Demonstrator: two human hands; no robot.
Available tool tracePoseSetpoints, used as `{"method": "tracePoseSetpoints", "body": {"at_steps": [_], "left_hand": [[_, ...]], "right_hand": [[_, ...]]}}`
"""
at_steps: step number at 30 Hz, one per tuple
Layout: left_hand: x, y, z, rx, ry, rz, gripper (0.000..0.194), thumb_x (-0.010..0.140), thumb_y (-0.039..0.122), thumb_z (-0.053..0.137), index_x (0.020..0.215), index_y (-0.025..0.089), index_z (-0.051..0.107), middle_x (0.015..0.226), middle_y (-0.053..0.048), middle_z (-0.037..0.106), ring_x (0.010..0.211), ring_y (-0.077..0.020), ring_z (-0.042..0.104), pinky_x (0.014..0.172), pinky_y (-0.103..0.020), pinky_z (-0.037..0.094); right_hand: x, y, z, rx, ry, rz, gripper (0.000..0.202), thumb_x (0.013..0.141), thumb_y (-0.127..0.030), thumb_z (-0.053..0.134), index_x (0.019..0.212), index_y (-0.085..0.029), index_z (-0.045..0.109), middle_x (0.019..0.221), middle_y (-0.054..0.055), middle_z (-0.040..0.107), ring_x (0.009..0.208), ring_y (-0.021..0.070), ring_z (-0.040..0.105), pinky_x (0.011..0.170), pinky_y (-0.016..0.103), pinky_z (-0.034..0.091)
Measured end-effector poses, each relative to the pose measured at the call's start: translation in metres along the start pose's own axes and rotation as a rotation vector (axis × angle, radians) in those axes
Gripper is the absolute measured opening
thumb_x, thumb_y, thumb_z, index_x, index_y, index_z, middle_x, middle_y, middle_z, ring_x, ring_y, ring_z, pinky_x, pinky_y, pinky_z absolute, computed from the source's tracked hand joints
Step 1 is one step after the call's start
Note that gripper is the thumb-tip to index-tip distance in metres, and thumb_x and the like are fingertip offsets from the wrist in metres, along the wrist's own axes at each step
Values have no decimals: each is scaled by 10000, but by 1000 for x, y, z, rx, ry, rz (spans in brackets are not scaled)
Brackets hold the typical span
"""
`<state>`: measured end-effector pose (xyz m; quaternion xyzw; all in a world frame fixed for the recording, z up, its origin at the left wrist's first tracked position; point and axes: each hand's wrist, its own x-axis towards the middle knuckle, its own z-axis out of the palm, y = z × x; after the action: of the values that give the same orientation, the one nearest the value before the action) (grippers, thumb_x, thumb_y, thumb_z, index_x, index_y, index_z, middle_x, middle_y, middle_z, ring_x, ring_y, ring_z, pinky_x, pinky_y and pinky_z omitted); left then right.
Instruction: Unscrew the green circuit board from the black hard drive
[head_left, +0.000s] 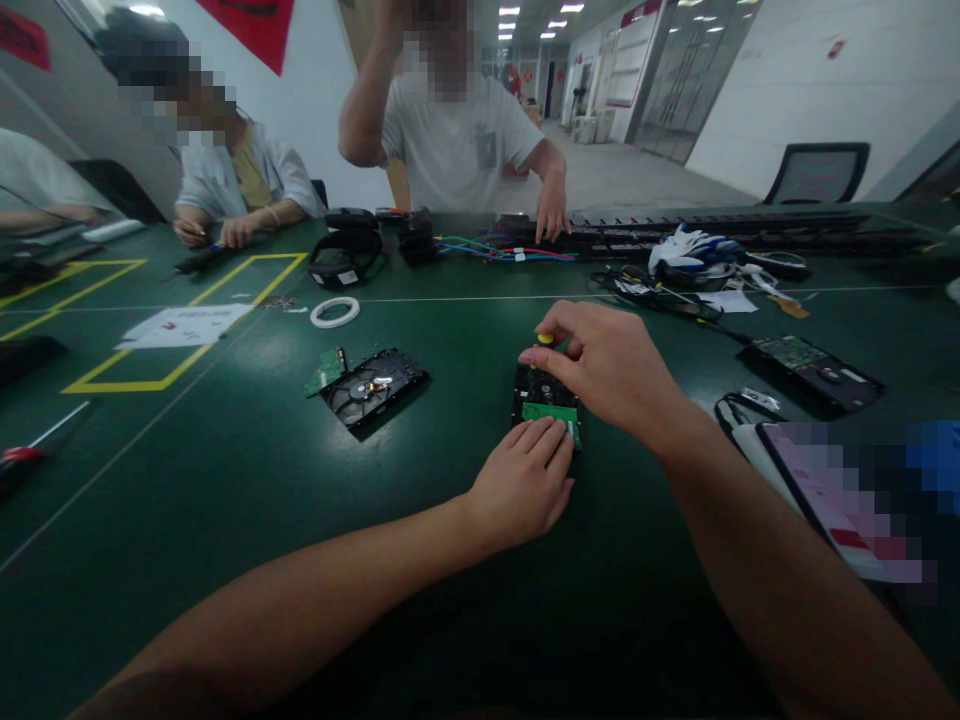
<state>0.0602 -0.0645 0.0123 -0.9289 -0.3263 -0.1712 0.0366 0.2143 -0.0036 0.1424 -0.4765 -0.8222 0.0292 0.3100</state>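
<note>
A black hard drive [546, 388] with a green circuit board [551, 411] lies on the dark green table in front of me. My left hand [529, 475] rests on its near end, fingers close together over the board's edge. Above the far end, my right hand [600, 360] pinches a small yellow-topped screwdriver [545, 340], thumb and fingers around its handle. The tool's tip is too small to make out. To the left lies an opened hard drive [375, 388], with a loose green board [326, 372] beside it.
A white tape roll [335, 312] and a paper sheet [184, 326] lie at the left, a screwdriver [45, 445] at the far left. Another drive [814, 372] and a tablet-like device [832, 500] are at the right. Cables and gloves [694, 252] lie behind; people sit opposite.
</note>
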Motion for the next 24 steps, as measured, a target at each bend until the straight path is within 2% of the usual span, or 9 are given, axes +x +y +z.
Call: {"method": "tracePoseSetpoints", "body": {"at_steps": [4,7,14,18,24], "left_hand": [[0,0,-2,7,-2,0,508,1039,357,479,1433,48,561,1497,-210,569,1404,-347,532,1188,-474,428],[0,1,-2,14,-5,7,520,1040,362,475,1440,38,555,1498,-212,565,1400,-353,530,1191,-473,424],[0,0,0,11,-3,5,521,1028,352,498,1442,41,551,1494,-213,567,1399,-353,530,1190,-475,426],[0,0,0,2,-1,2,520,1028,356,498,1445,49,546,1500,-213,563,1410,-353,522,1187,-483,428],[1,1,-1,-1,-6,-2,522,1032,350,489,1450,42,543,1503,-215,560,1410,-352,520,1190,-485,428]], "right_hand": [[0,-1,-1,-6,-11,-10,117,912,-258,716,1021,-221,701,1029,63,769,822,223,674,781,352,453],[-1,-2,-1,-14,-27,-14,197,926,-197,659,1113,-222,717,1064,67,786,855,238,699,820,371,475],[-1,1,3,-7,-15,-36,275,968,-234,597,1202,-188,735,1211,117,771,1017,282,718,937,421,502],[0,2,3,-21,-22,-48,275,974,-215,581,1203,-179,730,1187,126,771,1072,291,708,958,424,497],[0,0,3,-24,5,13,203,936,-204,641,1136,-197,675,1086,103,773,969,274,702,859,390,479]]}}
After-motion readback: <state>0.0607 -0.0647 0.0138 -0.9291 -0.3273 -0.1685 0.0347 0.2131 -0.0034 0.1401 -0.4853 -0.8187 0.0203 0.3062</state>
